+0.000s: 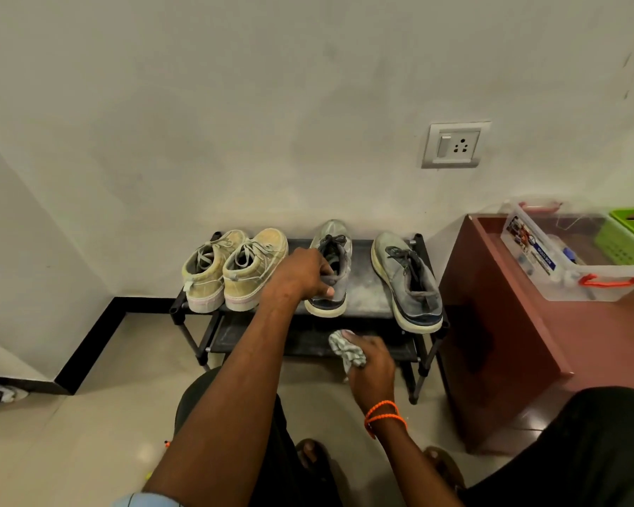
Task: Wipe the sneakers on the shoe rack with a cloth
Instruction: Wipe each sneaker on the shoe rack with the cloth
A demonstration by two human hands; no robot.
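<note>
We can read no brand on any shoe. The only print in view is a blue label on the clear plastic storage box (pixel 579 258) on the red-brown cabinet (pixel 498 323), and its lettering is too small and skewed for us to make out. A green basket (pixel 630 236) beside the box is cut off by the right edge.

On the top shelf of the black shoe rack (pixel 366 283) we see a pair of beige sneakers (pixel 235 268) at left and a pair of grey sneakers, well apart from each other, at right. The left hand (pixel 302 274) grips the heel of the left grey sneaker (pixel 332 272), covering part of its collar; its toe points to the wall. The right grey sneaker (pixel 407 279) lies untouched.

The right hand (pixel 372 364), an orange thread band at the wrist, clutches a crumpled checked cloth (pixel 346 351) in front of the lower shelf, below the held sneaker; most of the cloth is hidden in the fist. A wall socket (pixel 454 144) sits above the rack.
</note>
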